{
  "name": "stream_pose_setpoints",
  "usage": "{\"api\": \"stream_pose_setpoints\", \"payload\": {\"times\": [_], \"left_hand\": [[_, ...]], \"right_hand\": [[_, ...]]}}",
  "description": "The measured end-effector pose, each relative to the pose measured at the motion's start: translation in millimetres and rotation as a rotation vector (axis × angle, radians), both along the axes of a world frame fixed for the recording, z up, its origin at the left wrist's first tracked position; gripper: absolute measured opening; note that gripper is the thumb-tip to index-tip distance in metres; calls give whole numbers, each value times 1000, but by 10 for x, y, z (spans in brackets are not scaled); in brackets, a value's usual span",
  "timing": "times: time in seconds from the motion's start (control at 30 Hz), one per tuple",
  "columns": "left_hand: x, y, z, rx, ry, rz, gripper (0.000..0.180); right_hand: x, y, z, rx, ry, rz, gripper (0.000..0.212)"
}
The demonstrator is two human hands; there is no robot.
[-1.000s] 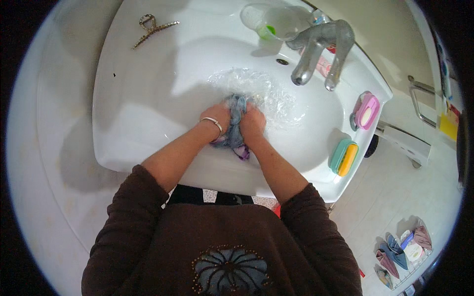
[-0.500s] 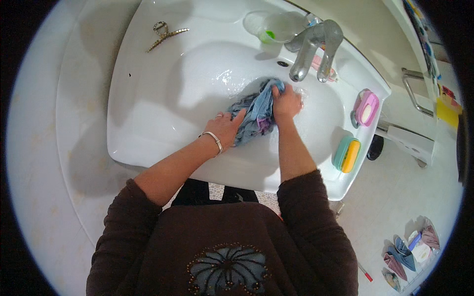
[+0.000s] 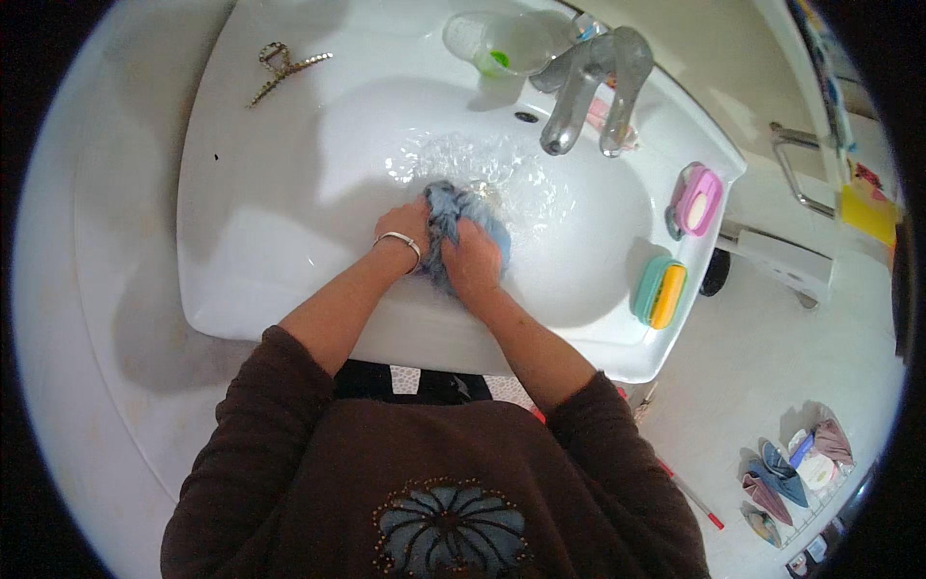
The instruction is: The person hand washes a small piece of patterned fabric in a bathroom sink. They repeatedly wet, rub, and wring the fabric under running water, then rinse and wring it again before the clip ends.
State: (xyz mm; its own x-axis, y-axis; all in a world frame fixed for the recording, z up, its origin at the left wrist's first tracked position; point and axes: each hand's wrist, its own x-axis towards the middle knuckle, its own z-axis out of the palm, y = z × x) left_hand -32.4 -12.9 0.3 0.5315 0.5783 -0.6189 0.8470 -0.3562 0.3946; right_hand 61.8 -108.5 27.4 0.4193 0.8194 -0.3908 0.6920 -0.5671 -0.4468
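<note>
A bunched wet blue-grey cloth (image 3: 447, 201) lies in the water of the white sink (image 3: 253, 232), toward its near side. My left hand (image 3: 409, 230), with a bracelet at the wrist, is closed on the cloth's left side. Against its right side, my right hand (image 3: 473, 259) grips it with fingers curled in and partly hidden by folds. Both hands are close together, almost touching. Ripples and bright glints spread over the water around the cloth.
A grey metal faucet (image 3: 579, 92) rises at the back right, beside a clear plastic cup (image 3: 521, 48). On the right rim sit a pink soap dish (image 3: 699, 201) and a green dish (image 3: 646, 289) with a yellow soap bar (image 3: 669, 295). A hair claw clip (image 3: 287, 69) lies at the back left.
My right hand has come left and nearer, close to my left hand. The cloth is gathered into a tighter bundle. The water is more stirred, and the view has shifted slightly.
</note>
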Motion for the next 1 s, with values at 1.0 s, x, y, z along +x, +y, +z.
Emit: {"api": "stream_pose_setpoints", "payload": {"times": [1.0], "left_hand": [[85, 111, 144, -13, 208, -212, 22]], "right_hand": [[142, -325, 347, 291, 286, 172, 30]]}}
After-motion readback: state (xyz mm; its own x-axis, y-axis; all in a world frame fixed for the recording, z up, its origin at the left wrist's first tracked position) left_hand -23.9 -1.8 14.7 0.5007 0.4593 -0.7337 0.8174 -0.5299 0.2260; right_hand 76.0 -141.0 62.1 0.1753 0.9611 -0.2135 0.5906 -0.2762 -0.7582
